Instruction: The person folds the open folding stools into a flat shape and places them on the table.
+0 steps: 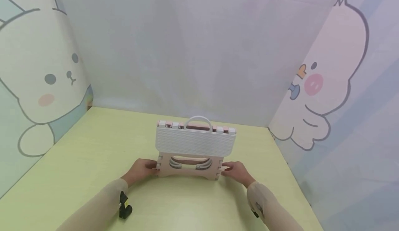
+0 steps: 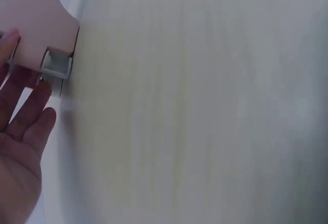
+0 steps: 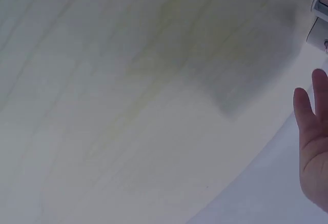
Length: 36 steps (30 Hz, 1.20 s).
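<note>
Work in hand: apparently steadying or adjusting the folding step stool by its 2 lower sides; I judge it partly folded.
Stool: upright on the tabletop, about mid-width and toward the far edge; the carry handle tops it, the white panel slopes on the near side, and the pink leg panel shows below.
Left hand: at the leg panel's left edge, 1 digit on the pink face and others behind it, so the fingers seem to pinch; the outermost are loosely spread.
Right hand: at the right edge; 2 fingers in its wrist view are straight and apart from the stool, the foremost look to touch it, and I cannot tell whether they grasp.
Next move: likely calls for even pressure from the 2 hands, fingertips clear of the hinges.
</note>
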Available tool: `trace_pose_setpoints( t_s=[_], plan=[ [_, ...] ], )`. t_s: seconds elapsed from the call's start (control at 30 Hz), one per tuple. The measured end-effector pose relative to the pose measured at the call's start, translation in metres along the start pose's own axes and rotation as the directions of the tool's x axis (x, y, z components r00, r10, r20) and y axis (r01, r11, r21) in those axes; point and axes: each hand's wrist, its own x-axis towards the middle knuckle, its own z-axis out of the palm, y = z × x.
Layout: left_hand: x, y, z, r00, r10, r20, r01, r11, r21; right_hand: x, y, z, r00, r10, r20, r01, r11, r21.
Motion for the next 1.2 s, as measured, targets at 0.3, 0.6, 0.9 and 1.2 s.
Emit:
trace_pose_setpoints(
  t_s=[0.3, 0.6, 0.9, 1.2],
  plan=[
    [0.001, -0.002, 0.0, 1.0, 0.02, 0.008, -0.019, 0.997, -0.075, 0.0, 0.003, -0.001, 0.994, -0.025, 0.102, -0.003, 0.964, 0.268],
    [0.005, -0.001, 0.004, 1.0, -0.002, 0.03, 0.006, 0.989, -0.148, 0.008, 0.003, 0.012, 0.988, -0.096, 0.119, 0.056, 0.951, 0.304],
    [0.004, -0.002, 0.003, 0.999, -0.019, 0.038, 0.025, 0.988, -0.15, 0.012, 0.003, 0.014, 0.992, -0.078, 0.102, 0.049, 0.965, 0.256],
    [0.004, -0.003, 0.004, 1.0, -0.026, 0.013, 0.027, 0.989, -0.144, 0.012, 0.002, 0.014, 0.994, -0.065, 0.087, 0.042, 0.969, 0.243]
  ],
)
